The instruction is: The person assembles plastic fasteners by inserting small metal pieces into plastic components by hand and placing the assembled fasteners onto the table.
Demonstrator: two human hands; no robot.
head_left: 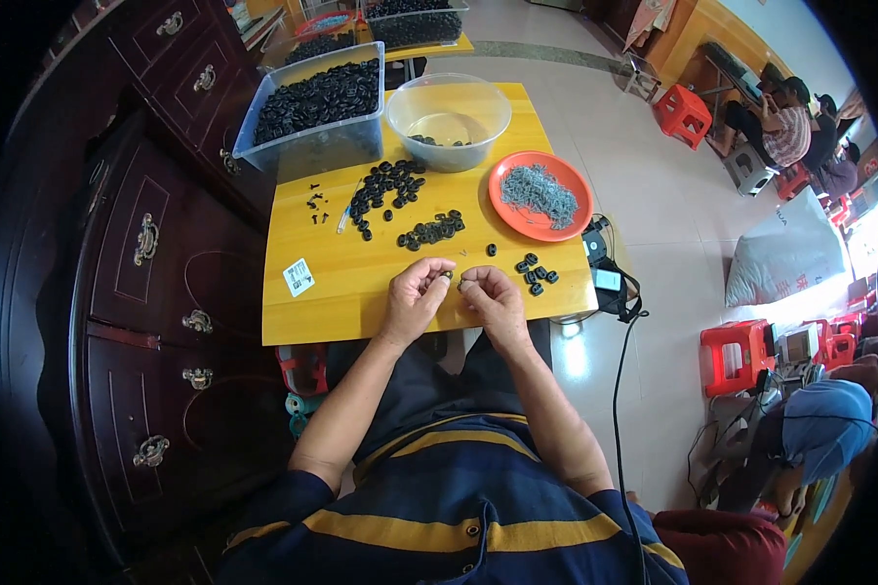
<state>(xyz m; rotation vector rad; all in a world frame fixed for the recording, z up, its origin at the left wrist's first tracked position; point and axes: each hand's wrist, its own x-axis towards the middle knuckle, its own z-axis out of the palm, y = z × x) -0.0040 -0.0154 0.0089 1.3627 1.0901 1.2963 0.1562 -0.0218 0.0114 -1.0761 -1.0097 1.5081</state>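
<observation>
Over the front of the yellow table, my left hand (418, 295) pinches a small black plastic part (448, 275) between thumb and fingertips. Close to its right, my right hand (496, 302) is closed in a pinch; whatever sits in its fingertips is too small to make out. Beyond the hands lies a cluster of black oval parts (431, 230), with a larger loose pile (385, 190) behind it. Several more black parts (537, 275) lie right of my right hand. An orange-red plate (510, 216) at the right holds a heap of small grey metal pieces (537, 193).
A clear bin (337, 146) full of black parts and a round clear tub (449, 161) stand at the table's far side. A white label (299, 277) lies at left. Dark wooden drawers (156, 292) flank the table; a black cable (622, 390) hangs right. Other people sit beyond.
</observation>
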